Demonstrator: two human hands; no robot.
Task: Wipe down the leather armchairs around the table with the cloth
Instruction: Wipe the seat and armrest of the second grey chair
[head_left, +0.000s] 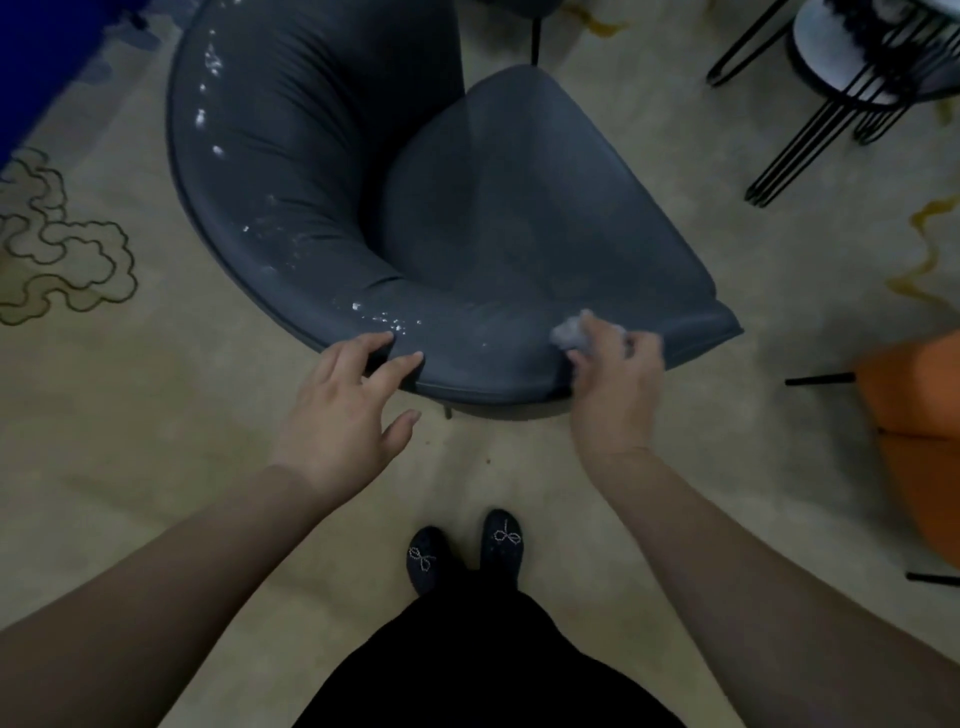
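Note:
A dark grey leather armchair (509, 218) stands in front of me, its curved back and arm flecked with white spots. My left hand (348, 410) rests fingers apart on the near edge of the armrest and holds nothing. My right hand (618, 374) presses a small crumpled grey cloth (569, 332) against the top of the same armrest, further right, near its end. Most of the cloth is hidden under my fingers.
An orange chair (914, 441) with black legs sits at the right. A round table on black wire legs (852, 88) stands at the top right. A beige patterned carpet (130, 395) covers the floor. My feet in dark shoes (467, 551) stand just behind the armchair.

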